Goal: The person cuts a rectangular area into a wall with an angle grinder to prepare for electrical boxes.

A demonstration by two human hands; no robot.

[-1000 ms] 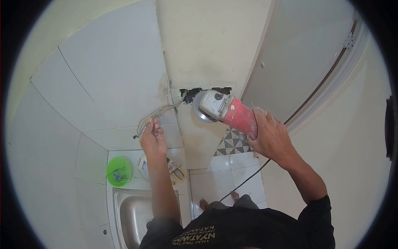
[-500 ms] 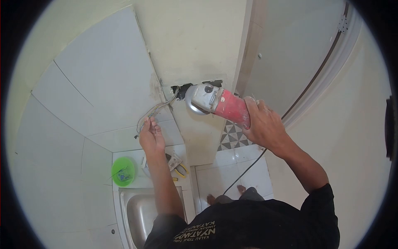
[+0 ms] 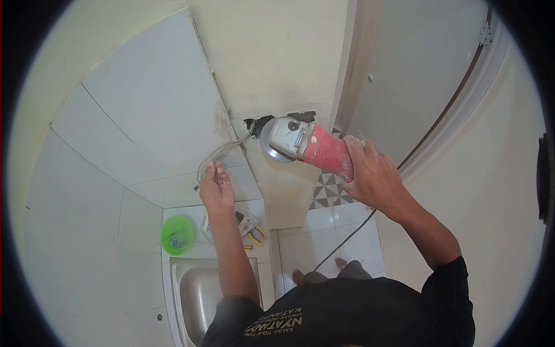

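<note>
My right hand (image 3: 376,179) grips the red body of an angle grinder (image 3: 306,144). Its grey head and disc sit against a rough dark hole (image 3: 260,123) cut in the plastered wall. A bundle of grey wires (image 3: 222,153) comes out of that hole and curves down to the left. My left hand (image 3: 215,188) holds these wires away from the disc, fingers closed around them. The grinder's black cord (image 3: 347,240) runs down from my right hand toward the floor.
A steel sink (image 3: 199,295) is set in a white tiled counter below. On the counter lie a green bowl (image 3: 178,234) and yellow-handled pliers (image 3: 254,231). White tiles cover the left wall. A door frame (image 3: 457,110) stands at right, with patterned floor tiles (image 3: 329,188) beneath.
The grinder's disc has shifted left toward the hole's left end, closer to the wires. My left hand stays closed on the wires. The view has shifted slightly.
</note>
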